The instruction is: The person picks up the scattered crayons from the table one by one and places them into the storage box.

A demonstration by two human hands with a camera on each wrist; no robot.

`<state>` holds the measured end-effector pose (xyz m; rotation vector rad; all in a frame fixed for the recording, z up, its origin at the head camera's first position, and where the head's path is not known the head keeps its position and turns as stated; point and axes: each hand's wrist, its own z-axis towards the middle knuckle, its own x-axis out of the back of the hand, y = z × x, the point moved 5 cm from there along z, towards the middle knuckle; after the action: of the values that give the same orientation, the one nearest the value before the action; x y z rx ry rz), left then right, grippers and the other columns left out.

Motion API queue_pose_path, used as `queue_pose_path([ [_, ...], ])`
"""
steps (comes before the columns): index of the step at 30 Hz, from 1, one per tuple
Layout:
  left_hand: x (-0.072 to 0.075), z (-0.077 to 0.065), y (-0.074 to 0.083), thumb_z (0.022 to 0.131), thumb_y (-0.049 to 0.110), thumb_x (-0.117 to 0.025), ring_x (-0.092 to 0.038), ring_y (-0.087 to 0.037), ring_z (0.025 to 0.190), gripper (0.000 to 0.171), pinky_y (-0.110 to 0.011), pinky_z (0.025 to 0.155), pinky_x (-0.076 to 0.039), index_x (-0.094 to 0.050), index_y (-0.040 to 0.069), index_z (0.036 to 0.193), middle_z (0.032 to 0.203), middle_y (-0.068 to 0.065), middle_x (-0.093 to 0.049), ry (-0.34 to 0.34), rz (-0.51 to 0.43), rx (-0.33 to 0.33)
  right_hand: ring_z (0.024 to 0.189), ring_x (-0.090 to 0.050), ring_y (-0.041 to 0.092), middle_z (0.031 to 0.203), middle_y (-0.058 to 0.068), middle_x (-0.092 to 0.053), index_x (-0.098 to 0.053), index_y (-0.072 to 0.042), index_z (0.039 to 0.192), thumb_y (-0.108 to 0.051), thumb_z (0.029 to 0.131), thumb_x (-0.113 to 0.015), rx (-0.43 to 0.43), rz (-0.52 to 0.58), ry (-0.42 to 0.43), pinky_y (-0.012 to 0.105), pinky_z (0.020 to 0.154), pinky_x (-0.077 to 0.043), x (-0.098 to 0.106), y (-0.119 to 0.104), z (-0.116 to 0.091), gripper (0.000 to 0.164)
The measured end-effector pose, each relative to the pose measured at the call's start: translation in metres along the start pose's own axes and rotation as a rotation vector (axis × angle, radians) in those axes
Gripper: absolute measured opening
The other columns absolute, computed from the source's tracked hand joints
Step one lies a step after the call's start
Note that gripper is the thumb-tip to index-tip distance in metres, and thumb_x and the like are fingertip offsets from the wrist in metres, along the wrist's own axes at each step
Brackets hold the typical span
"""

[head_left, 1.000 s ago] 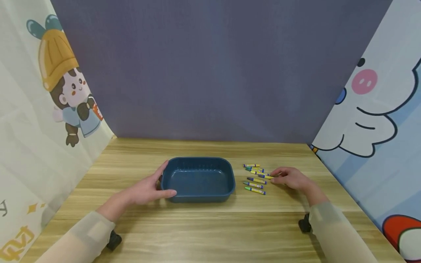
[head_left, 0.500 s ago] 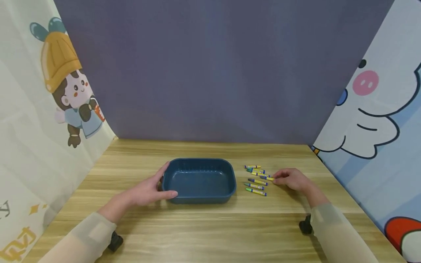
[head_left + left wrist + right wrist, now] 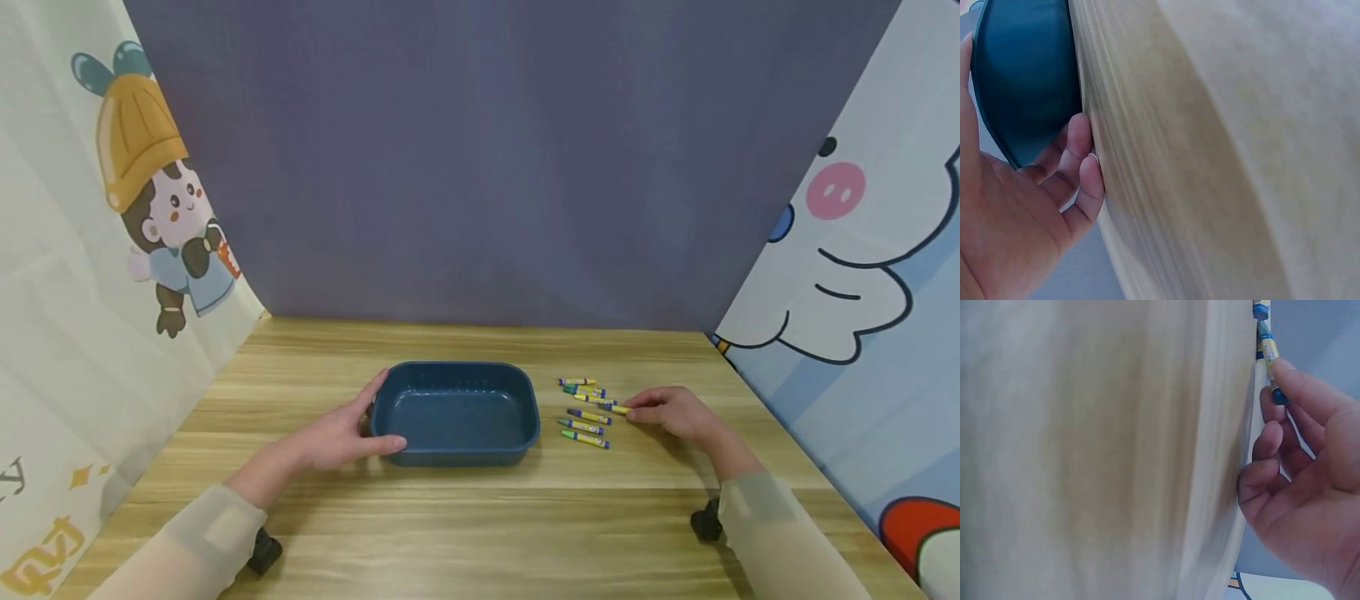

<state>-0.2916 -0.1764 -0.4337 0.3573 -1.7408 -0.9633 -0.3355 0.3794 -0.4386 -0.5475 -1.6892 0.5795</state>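
A dark blue rectangular dish (image 3: 459, 457) stands on the wooden table, with its inside bare. My left hand (image 3: 337, 431) holds its left end, thumb over the front rim and the other fingers at the side. In the left wrist view, fingertips curl against the dish's outer wall (image 3: 1029, 75). To the right of the dish, my right hand (image 3: 671, 412) pinches a yellow-wrapped crayon (image 3: 617, 409) between thumb and finger. The right wrist view shows that crayon (image 3: 1270, 355) tilted, its blue end at the fingertips. Several other crayons (image 3: 585, 439) lie between dish and hand.
The wood-grain table (image 3: 465, 533) ends at a grey-purple backdrop (image 3: 480, 167). Cartoon-printed sheets stand along both sides, the left one pale (image 3: 52, 250) and the right one white and blue (image 3: 885, 333). A dark device (image 3: 707, 521) sits at the right wrist.
My right hand has drawn slightly to the right with the pinched crayon, which has shifted away from the others. The left hand keeps its hold on the dish. The head view has shifted slightly.
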Motion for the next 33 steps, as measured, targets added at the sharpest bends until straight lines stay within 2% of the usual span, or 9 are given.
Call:
queue_pose_path([
  [3,0.000,0.000,-0.001,0.096,0.059,-0.082,-0.068,-0.035,0.133,0.124,-0.050,0.106,-0.055,0.007,0.030,0.178,0.161,-0.031,-0.053,0.002,0.005,0.004,0.094,-0.058,0.024,0.130,0.012,-0.075,-0.080,-0.010,0.132,-0.039,0.103,-0.079,0.010,0.024,-0.013,0.038,0.077,-0.049,0.001,-0.004,-0.004,0.041],
  [7,0.000,0.001,-0.001,0.096,0.059,-0.081,-0.068,-0.035,0.132,0.124,-0.051,0.107,-0.055,0.007,0.030,0.178,0.163,-0.034,-0.049,0.007,0.021,-0.003,0.107,-0.062,0.026,0.141,0.016,-0.070,-0.078,-0.014,0.136,-0.045,0.103,-0.077,0.036,0.028,-0.015,0.039,0.084,-0.051,0.004,-0.011,-0.009,0.045],
  [10,0.001,0.001,-0.002,0.096,0.059,-0.081,-0.067,-0.036,0.134,0.124,-0.052,0.108,-0.054,0.007,0.030,0.178,0.165,-0.035,-0.046,0.015,0.036,-0.012,0.115,-0.065,0.026,0.143,0.016,-0.070,-0.077,-0.015,0.138,-0.047,0.104,-0.076,0.075,0.023,-0.018,0.041,0.090,-0.053,0.005,-0.021,-0.011,0.047],
  [16,0.000,0.001,-0.001,0.096,0.059,-0.081,-0.067,-0.036,0.134,0.124,-0.052,0.109,-0.054,0.007,0.029,0.178,0.165,-0.035,-0.045,0.010,0.022,-0.011,0.117,-0.068,0.021,0.138,0.010,-0.074,-0.077,-0.015,0.139,-0.048,0.104,-0.075,0.132,0.020,-0.024,0.044,0.097,-0.057,-0.002,-0.048,-0.011,0.048],
  [23,0.000,0.000,0.000,0.096,0.059,-0.081,-0.067,-0.036,0.134,0.124,-0.051,0.108,-0.054,0.006,0.027,0.178,0.164,-0.032,-0.048,0.008,0.014,-0.002,0.111,-0.066,0.020,0.130,0.006,-0.074,-0.079,-0.018,0.135,-0.047,0.105,-0.075,0.167,0.030,-0.037,0.040,0.090,-0.055,-0.014,-0.082,-0.011,0.043],
  [29,0.000,0.000,0.001,0.095,0.059,-0.082,-0.068,-0.034,0.132,0.125,-0.049,0.106,-0.054,0.005,0.026,0.178,0.164,-0.033,-0.048,0.013,0.018,-0.001,0.108,-0.068,0.020,0.124,0.004,-0.077,-0.082,-0.023,0.128,-0.047,0.102,-0.079,0.214,0.070,-0.041,0.045,0.096,-0.056,-0.025,-0.108,-0.010,0.035],
  [33,0.001,0.000,0.000,0.095,0.059,-0.082,-0.067,-0.035,0.133,0.125,-0.051,0.108,-0.053,0.005,0.027,0.178,0.164,-0.034,-0.047,0.016,0.023,0.000,0.110,-0.068,0.020,0.125,0.003,-0.078,-0.083,-0.025,0.126,-0.047,0.101,-0.080,0.230,0.075,-0.054,0.044,0.095,-0.055,-0.031,-0.124,-0.009,0.034],
])
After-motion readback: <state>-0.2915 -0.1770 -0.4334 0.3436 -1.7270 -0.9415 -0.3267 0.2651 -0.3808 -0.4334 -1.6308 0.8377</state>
